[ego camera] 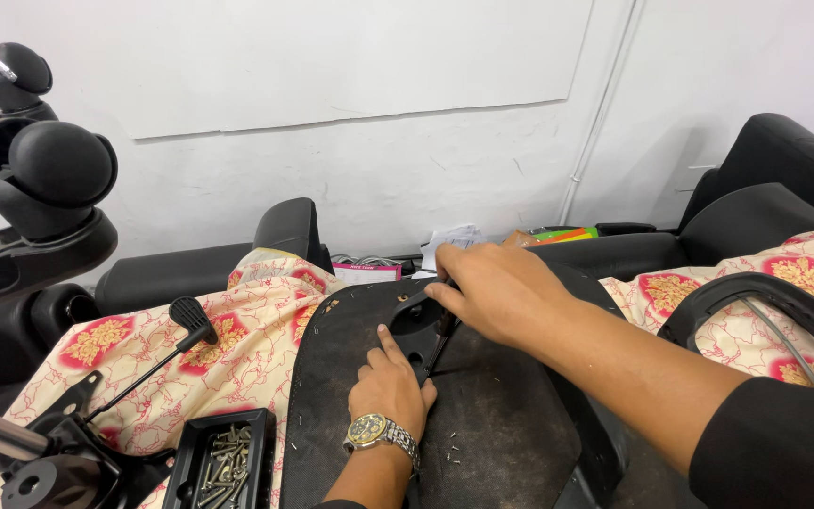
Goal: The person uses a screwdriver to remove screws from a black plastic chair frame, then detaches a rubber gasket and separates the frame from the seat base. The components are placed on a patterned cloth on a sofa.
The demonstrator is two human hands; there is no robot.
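**Tool work on the underside of a chair seat**

Holding a thin dark tool [442, 341], the right hand [496, 290] has its fingers closed around the upper end, the tip angled down into a recessed hole in the black seat base [501, 424]. The seat base lies upside down in the middle of the view, on a flowered cloth [237, 358]. The left hand [390, 385], with a wristwatch [375, 432], rests flat on the base just beside the tool, fingers together and extended, gripping nothing.

Small loose screws or staples are scattered on the base near the wrist. A black tray of screws [223, 462] sits at the left edge of the base; beyond it lies a chair mechanism with a lever [157, 363], and a castor base [44, 179] stands further left. Black armrests [765, 188] rest against the white wall.

Judged risk: the left fingers lie close to the tool tip, so a slip out of the recess could strike them. The loose fasteners could roll off the curved base, and an elbow could knock the tray
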